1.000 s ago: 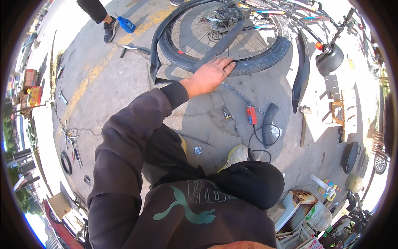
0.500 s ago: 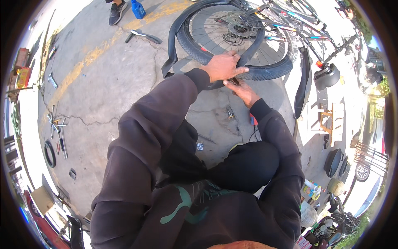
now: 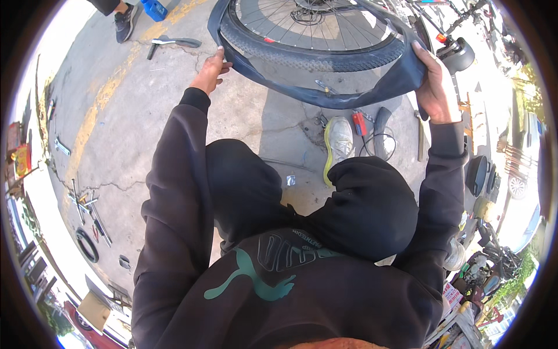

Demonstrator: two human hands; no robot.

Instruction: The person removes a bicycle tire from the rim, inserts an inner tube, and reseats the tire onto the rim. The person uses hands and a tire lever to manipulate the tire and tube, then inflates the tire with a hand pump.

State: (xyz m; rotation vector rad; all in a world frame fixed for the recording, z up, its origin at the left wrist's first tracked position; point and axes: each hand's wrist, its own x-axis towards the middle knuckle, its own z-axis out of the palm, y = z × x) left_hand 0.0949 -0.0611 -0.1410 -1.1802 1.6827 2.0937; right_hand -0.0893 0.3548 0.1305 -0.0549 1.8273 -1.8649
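A limp black inner tube point(image 3: 354, 100) hangs in a wide loop in front of the bicycle wheel point(image 3: 325, 61), its lower part sagging above the ground. My left hand point(image 3: 210, 74) is closed at the loop's left side, thumb up against the rubber. At the right side my right hand point(image 3: 437, 93) grips a broad flattened stretch of the tube, thumb on top. The wheel's knobby tyre lies just beyond the tube, with spokes and a hub behind it. Upper parts of the tube run out of view at the top edge.
On the concrete at left lie a hammer-like tool point(image 3: 174, 42), a spanner point(image 3: 62, 146) and several tools point(image 3: 87, 203). A red-handled tool point(image 3: 359, 123) lies beside my shoe point(image 3: 339, 142). Another person's shoe point(image 3: 124, 23) and a blue bottle point(image 3: 154, 10) are at the far left.
My hands, formerly close together at the tyre's near edge, have spread wide apart, stretching the inner tube between them. The view has shifted, so the wheel sits higher in the picture.
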